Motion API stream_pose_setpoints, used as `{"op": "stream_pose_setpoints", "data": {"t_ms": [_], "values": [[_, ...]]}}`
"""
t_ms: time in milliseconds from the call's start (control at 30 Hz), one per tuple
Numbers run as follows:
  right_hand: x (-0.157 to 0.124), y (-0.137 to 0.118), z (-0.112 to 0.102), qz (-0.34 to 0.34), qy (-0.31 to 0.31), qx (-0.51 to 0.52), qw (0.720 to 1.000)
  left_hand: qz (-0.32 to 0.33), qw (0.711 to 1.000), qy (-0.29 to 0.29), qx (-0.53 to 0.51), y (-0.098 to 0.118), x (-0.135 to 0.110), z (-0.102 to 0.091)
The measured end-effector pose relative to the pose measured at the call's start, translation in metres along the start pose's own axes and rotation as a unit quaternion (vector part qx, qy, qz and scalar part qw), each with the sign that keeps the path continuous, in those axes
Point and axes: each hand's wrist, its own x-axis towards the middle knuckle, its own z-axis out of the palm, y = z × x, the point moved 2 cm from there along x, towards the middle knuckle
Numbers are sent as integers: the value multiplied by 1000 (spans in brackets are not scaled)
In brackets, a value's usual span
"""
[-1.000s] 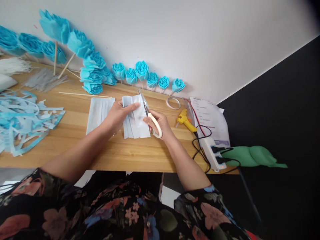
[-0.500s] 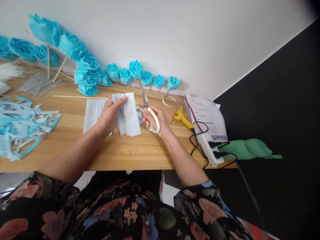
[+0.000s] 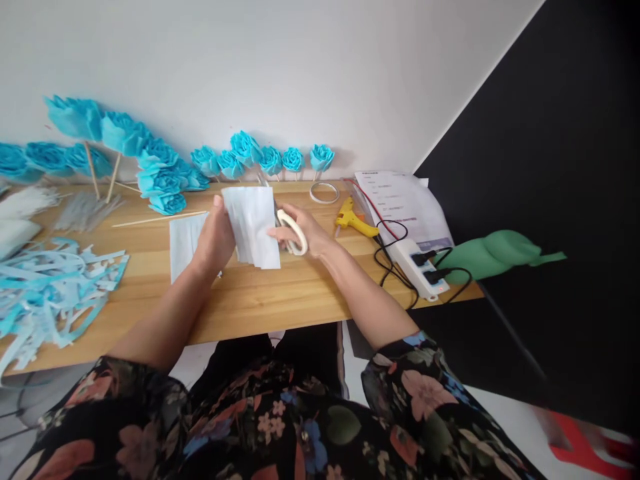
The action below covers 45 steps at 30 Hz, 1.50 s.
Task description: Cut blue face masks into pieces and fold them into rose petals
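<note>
My left hand [image 3: 217, 235] is closed on the left edge of a pale blue-white pleated face mask [image 3: 253, 227], held upright above the table. White-handled scissors [image 3: 294, 233] are in my right hand [image 3: 306, 230], at the mask's right edge. Their blades are mostly hidden behind the mask, with a tip showing above it. The fingers of my right hand touch the mask's right side. Another pale pleated mask [image 3: 181, 243] lies on the wooden table, partly behind my left forearm.
Blue fabric flowers [image 3: 245, 148] on sticks line the wall. Cut strips [image 3: 55, 293] lie piled at left, beside a thin wooden stick [image 3: 150, 220]. At right are a tape roll [image 3: 324, 193], yellow glue gun [image 3: 354, 219], papers [image 3: 400, 203], and a power strip [image 3: 417, 267] with cords.
The scissors have moved from beside the mask to its right edge, blades now behind it. The mask is turned flatter toward me. The camera view has shifted slightly.
</note>
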Motion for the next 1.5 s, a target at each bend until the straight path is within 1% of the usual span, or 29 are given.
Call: {"op": "stream_pose_setpoints", "data": {"t_ms": [33, 100, 200, 267, 333, 400, 433, 467, 533, 600, 667, 733, 800, 867, 967, 1033, 1100, 1167, 1200, 1233, 1267, 1300, 1333, 1367, 1400, 1433, 1467, 1500], "values": [[0, -3, -6, -6, 10, 14, 1000, 20, 1000, -2, 0, 0, 3, -2], [0, -9, -20, -28, 52, 48, 997, 48, 998, 3, 44, 0, 7, -7], [4, -13, -40, -49, 142, 101, 984, 50, 982, 9, 179, -1, 9, -13], [7, -14, -51, -73, 197, 124, 970, 64, 964, -13, 259, -2, 9, -13], [10, -12, -58, -98, 222, 136, 960, 105, 940, -56, 321, -7, 10, -12], [13, -9, -62, -109, 220, 142, 959, 147, 908, -99, 380, -16, 13, -10], [14, -7, -63, -110, 211, 146, 960, 159, 890, -111, 412, -20, 15, -11], [15, -5, -63, -109, 199, 153, 962, 165, 873, -118, 443, -24, 16, -11], [17, -1, -63, -105, 176, 173, 963, 167, 848, -109, 492, -27, 18, -13], [18, 2, -62, -98, 170, 190, 962, 165, 838, -78, 515, -20, 17, -15], [19, 3, -62, -90, 175, 200, 960, 157, 834, -48, 527, -4, 15, -15], [19, 4, -61, -83, 179, 207, 958, 138, 816, -53, 559, 13, 15, -10], [20, 5, -60, -82, 180, 212, 957, 110, 783, -95, 605, 25, 19, -2], [20, 5, -59, -81, 177, 215, 957, 95, 742, -146, 647, 27, 28, 7], [20, 6, -58, -66, 179, 210, 959, 114, 688, -203, 688, 16, 49, 19], [19, 6, -57, -60, 182, 203, 960, 110, 660, -241, 703, 3, 65, 26], [19, 6, -56, -71, 178, 199, 961, 90, 636, -286, 711, -9, 79, 32], [18, 6, -56, -81, 180, 192, 961, 64, 615, -326, 715, -14, 89, 38], [18, 7, -56, -80, 187, 186, 961, 57, 613, -340, 711, -14, 93, 39], [17, 7, -57, -76, 196, 178, 961, 49, 620, -348, 701, -11, 95, 40], [17, 7, -58, -71, 205, 169, 961, 42, 642, -350, 681, -5, 97, 39], [16, 8, -59, -67, 213, 160, 962, 38, 681, -340, 647, 4, 97, 37], [16, 8, -60, -63, 219, 152, 962, 37, 730, -320, 603, 16, 98, 31], [16, 8, -61, -62, 225, 145, 961, 43, 783, -294, 547, 32, 98, 24], [15, 8, -62, -61, 232, 138, 961, 64, 836, -260, 478, 50, 97, 14], [15, 8, -64, -61, 242, 130, 959, 69, 881, -243, 399, 68, 96, 2], [14, 9, -65, -60, 255, 122, 957, 73, 923, -218, 307, 87, 95, -13], [14, 10, -66, -59, 266, 115, 955, 68, 947, -197, 244, 105, 94, -29]]}}
